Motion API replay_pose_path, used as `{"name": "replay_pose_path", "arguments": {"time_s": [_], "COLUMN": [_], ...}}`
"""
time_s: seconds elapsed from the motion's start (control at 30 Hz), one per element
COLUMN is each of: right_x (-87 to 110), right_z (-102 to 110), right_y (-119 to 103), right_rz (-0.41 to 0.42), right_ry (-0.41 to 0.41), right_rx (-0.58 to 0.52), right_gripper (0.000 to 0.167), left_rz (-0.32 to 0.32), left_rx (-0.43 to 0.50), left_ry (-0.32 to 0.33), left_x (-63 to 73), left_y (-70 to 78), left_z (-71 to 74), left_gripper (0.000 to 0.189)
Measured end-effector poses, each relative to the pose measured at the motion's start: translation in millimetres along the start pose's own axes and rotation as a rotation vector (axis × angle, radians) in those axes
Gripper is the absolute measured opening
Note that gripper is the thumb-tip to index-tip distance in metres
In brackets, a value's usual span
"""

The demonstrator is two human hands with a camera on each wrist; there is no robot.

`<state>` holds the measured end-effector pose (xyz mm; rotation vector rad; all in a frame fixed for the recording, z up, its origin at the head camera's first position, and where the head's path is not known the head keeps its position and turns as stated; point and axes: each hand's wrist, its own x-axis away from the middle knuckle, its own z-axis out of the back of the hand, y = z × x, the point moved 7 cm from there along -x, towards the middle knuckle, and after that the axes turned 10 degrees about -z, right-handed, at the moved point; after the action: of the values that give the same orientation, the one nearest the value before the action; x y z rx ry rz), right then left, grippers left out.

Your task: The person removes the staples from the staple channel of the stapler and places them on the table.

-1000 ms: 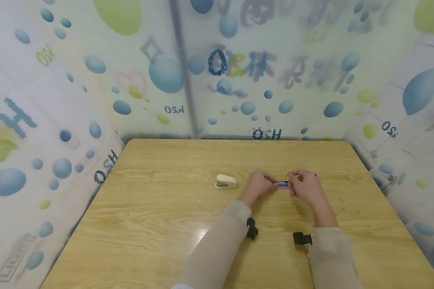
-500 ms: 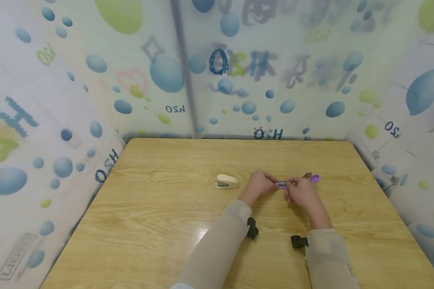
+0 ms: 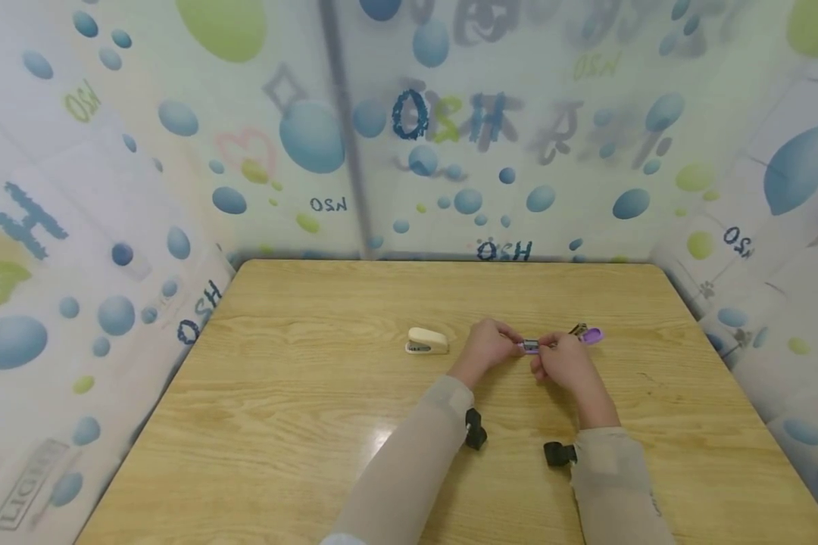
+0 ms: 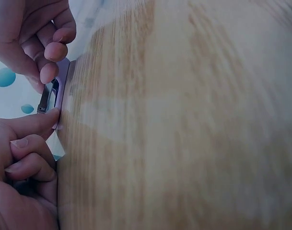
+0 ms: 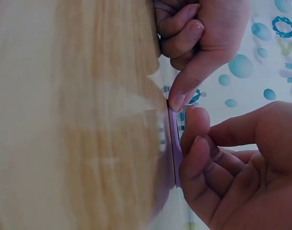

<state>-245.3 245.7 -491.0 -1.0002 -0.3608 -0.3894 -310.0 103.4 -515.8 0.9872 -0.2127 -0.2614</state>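
Observation:
A purple stapler (image 3: 592,335) lies opened out on the wooden table, its metal channel (image 3: 531,345) showing between the two hands. My left hand (image 3: 485,350) grips the stapler's left end; in the left wrist view its index fingertip (image 4: 53,115) touches the purple base. With thumb and fingertips together, my right hand (image 3: 564,359) pinches at the metal part; in the right wrist view its fingertips (image 5: 197,120) hide the contact, and any small staples there cannot be made out. A cream stapler (image 3: 426,341) stands to the left of the left hand.
The wooden table (image 3: 279,401) runs back to a patterned curtain wall (image 3: 409,219), and similar walls rise on both sides. Black wrist cameras (image 3: 476,430) are strapped at both sleeves.
My right hand has slid a little left along the purple stapler, baring its far right end and brass-coloured part. The left hand keeps its place.

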Motion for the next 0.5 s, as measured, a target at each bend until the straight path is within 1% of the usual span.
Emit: {"name": "replay_pose_path", "arguments": {"time_s": [0.13, 0.27, 0.5], "right_x": [0.1, -1.6, -2.2], "right_z": [0.1, -1.0, -2.3], "right_y": [-1.4, -3.1, -8.6], "right_rz": [-0.006, 0.005, 0.037], "right_ry": [-0.007, 0.007, 0.066], "right_rx": [-0.026, -0.024, 0.068], "right_gripper": [0.041, 0.041, 0.032], "left_rz": [-0.012, -0.014, -0.008], "left_rx": [-0.005, 0.002, 0.022], "left_ry": [-0.001, 0.000, -0.009], "left_x": [-0.6, -0.5, 1.5], "left_y": [-0.7, -0.5, 0.3], "left_z": [1.3, 2.1, 2.4], "left_gripper": [0.013, 0.013, 0.010]}}
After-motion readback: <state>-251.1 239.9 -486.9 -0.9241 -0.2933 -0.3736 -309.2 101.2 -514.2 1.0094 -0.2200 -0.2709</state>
